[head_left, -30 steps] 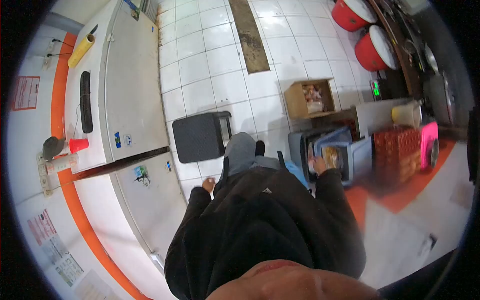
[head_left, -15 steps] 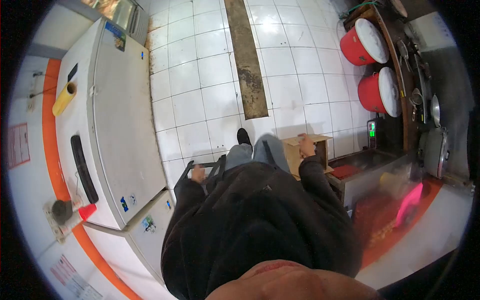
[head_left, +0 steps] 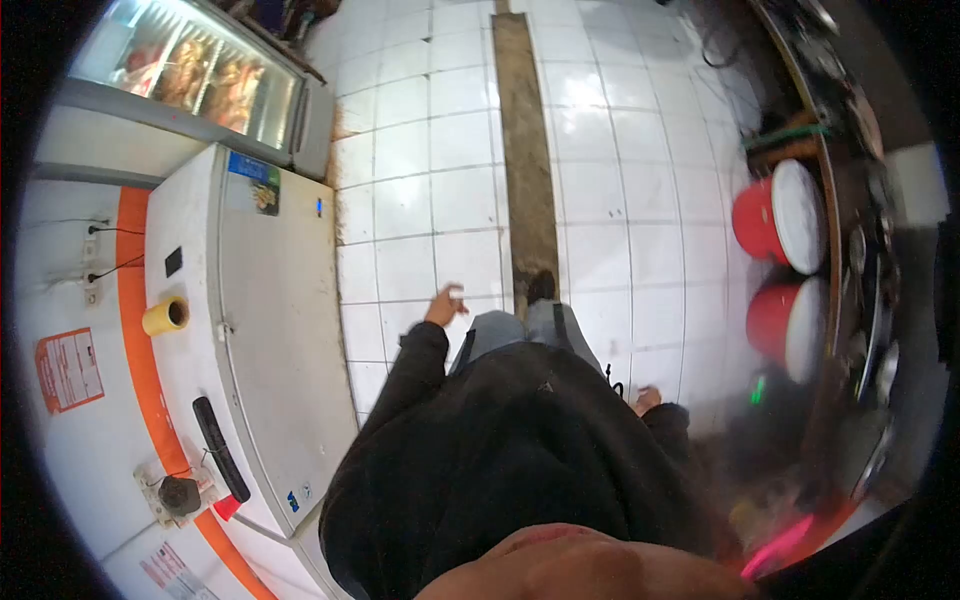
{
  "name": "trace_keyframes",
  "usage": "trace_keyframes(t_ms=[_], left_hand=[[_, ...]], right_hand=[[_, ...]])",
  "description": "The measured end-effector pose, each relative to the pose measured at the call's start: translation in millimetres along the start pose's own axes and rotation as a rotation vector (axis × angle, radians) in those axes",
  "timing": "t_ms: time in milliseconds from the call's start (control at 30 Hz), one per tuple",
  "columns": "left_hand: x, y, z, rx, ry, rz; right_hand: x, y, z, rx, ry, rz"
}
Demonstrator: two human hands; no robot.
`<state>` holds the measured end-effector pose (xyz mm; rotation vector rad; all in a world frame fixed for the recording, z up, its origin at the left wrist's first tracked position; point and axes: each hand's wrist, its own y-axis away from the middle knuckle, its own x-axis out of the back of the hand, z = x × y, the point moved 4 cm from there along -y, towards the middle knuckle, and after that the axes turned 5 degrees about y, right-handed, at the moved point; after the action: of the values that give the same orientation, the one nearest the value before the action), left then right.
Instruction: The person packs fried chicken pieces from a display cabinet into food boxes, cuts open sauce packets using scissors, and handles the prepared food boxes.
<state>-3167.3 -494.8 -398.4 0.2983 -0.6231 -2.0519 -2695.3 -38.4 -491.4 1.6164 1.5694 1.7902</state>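
Observation:
My left hand (head_left: 447, 305) is held out over the tiled floor in front of the left knee, its fingers apart and nothing in them. Beside my right hip hangs my right hand (head_left: 648, 400), small and partly behind the dark sleeve; whether its fingers are curled round anything is unclear. A thin dark loop (head_left: 615, 381) shows between that hand and my right leg. I cannot tell whether the hand touches it. One dark shoe (head_left: 541, 284) is in front of my knees, on the brown floor strip (head_left: 528, 160).
At left stands a white refrigerator (head_left: 285, 340) with a yellow roll (head_left: 166, 315) on top. Beyond it is a lit display case (head_left: 200, 75) with food. At right, two red tubs (head_left: 757, 220) with white lids stand by a shelf (head_left: 828, 200) of metal utensils.
I have moved forward along the floor strip. My right hand has left the cardboard box, which is out of sight. My left hand has come away from the dark frame and swung forward.

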Motion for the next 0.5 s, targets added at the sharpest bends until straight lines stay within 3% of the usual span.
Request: trace_keyframes(t_ms=[33, 167, 200, 233, 267, 300, 367, 433, 467, 500], left_hand=[[5, 8, 20, 0.134, -0.216, 0.046], [83, 9, -75, 0.379, 0.249, 0.305], [94, 21, -62, 0.498, 0.224, 0.434], [108, 12, -98, 0.281, -0.524, 0.197], [111, 3, -48, 0.001, -1.315, 0.184], [124, -7, -44, 0.150, -1.077, -0.033], [159, -34, -26, 0.427, -0.832, -0.020], [187, -95, -2, 0.443, -0.779, 0.006], [198, -140, 23, 0.391, -0.787, 0.003], [205, -190, 48, 0.312, -0.819, -0.017]], right_hand=[[47, -40, -45, -0.110, 0.033, 0.108], [242, -190, -287, 0.321, 0.145, 0.408], [289, -203, -367, 0.362, 0.105, 0.437], [327, -224, -437, 0.481, 0.053, 0.478], [361, -239, -507, 0.511, 0.001, 0.434], [388, -252, -570, 0.658, -0.048, 0.513], [425, -257, -680, 0.893, -0.049, 0.727], [442, -267, -747, 0.663, -0.150, 0.477], [428, -331, -748, 0.747, 0.008, 0.624], [423, -356, -760, 0.759, 0.155, 0.603]])
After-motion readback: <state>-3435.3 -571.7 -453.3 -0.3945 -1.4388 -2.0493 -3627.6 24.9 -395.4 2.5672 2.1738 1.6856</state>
